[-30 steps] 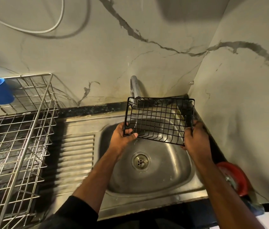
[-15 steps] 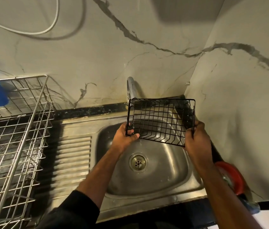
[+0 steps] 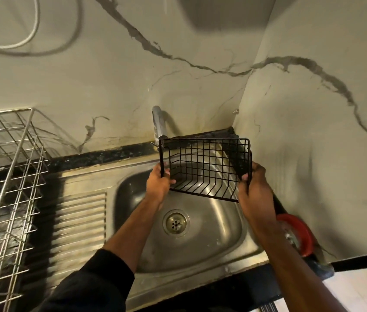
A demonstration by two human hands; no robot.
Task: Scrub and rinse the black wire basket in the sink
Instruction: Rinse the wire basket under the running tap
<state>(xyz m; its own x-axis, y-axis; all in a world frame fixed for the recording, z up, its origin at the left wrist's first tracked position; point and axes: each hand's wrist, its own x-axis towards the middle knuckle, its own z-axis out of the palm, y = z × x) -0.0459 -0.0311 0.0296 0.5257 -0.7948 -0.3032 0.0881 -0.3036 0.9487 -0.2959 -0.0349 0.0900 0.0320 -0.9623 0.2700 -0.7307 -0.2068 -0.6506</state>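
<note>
The black wire basket [image 3: 205, 168] hangs above the steel sink [image 3: 223, 233], tilted with its open side toward me. My left hand [image 3: 159, 183] grips its left edge. My right hand [image 3: 254, 194] grips its right edge. The basket sits just in front of the chrome tap [image 3: 158, 123], whose spout is partly behind the basket's top left corner. No water is seen running. The drain [image 3: 175, 222] lies below the basket.
A steel dish rack [image 3: 9, 176] stands on the counter at the left, beside the ribbed drainboard [image 3: 81, 224]. A red round item [image 3: 299, 233] sits at the sink's right edge against the marble wall. A white hose [image 3: 31, 34] hangs on the back wall.
Both hands turned the basket, tipping its open side more toward me and holding it slightly narrower in view. The camera shifted left, so the blue cup on the rack left the view.
</note>
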